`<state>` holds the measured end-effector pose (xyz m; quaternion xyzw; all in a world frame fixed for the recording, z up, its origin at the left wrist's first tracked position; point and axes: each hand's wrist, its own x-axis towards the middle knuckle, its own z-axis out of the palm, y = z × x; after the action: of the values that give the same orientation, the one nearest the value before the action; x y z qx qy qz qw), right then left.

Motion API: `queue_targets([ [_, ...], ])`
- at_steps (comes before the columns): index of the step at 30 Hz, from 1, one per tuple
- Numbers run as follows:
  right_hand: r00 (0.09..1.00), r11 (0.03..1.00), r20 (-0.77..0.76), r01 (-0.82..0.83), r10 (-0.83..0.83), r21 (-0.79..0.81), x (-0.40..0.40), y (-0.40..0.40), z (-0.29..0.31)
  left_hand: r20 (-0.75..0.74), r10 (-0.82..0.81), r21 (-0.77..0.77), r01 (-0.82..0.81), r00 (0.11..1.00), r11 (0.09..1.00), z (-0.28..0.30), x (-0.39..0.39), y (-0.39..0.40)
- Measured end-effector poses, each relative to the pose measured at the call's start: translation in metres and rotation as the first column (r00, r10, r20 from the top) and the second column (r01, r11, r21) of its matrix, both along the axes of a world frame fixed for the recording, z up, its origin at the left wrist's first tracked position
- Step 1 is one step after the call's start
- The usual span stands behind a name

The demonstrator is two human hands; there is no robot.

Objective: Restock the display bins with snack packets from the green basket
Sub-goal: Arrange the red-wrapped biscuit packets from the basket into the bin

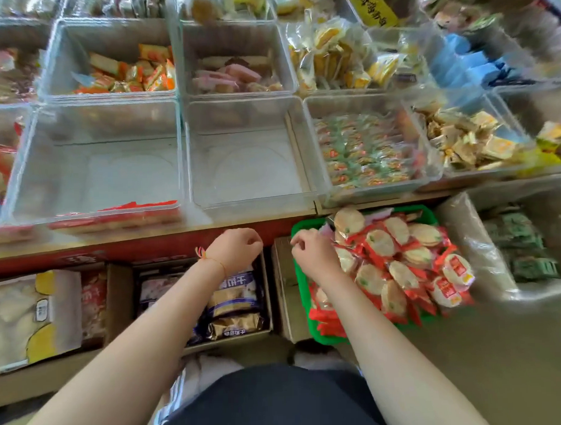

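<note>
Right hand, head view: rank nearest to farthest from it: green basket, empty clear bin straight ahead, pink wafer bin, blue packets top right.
From the right hand:
1. green basket, directly under and beside the hand.
2. empty clear bin, just ahead, front row.
3. pink wafer bin, back row, behind the empty one.
4. blue packets, far back right.

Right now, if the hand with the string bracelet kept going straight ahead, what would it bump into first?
Probably the red shelf edge just ahead of the left hand. If the hand is passing above that edge, the empty clear bin comes next. One view cannot settle the height.
</note>
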<state>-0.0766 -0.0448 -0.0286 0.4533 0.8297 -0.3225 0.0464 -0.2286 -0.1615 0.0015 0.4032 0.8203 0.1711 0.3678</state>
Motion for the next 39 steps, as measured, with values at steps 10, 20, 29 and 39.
queue_targets([
  [10, 0.953, 0.995, 0.288, 0.102, -0.095, -0.008, 0.133, 0.136, -0.022, 0.129, 0.081, -0.162, -0.060, 0.988, 0.985, -0.018, 0.135, 0.109],
  [20, 0.946, 0.956, -0.147, 0.282, -0.291, -0.077, 0.139, 0.149, -0.013, 0.334, 0.366, -0.179, -0.323, 0.869, 0.930, -0.025, 0.146, 0.123],
  [29, 0.803, 0.847, -0.363, 0.299, -0.472, -0.440, 0.125, 0.173, 0.035, 0.736, 0.527, -0.208, -0.599, 0.425, 0.773, -0.023, 0.155, 0.143],
  [39, 0.998, 0.984, -0.060, -0.041, 0.032, -0.173, 0.097, 0.168, -0.025, 0.682, 0.685, -0.209, -0.828, 0.258, 0.520, -0.055, 0.137, 0.121],
])
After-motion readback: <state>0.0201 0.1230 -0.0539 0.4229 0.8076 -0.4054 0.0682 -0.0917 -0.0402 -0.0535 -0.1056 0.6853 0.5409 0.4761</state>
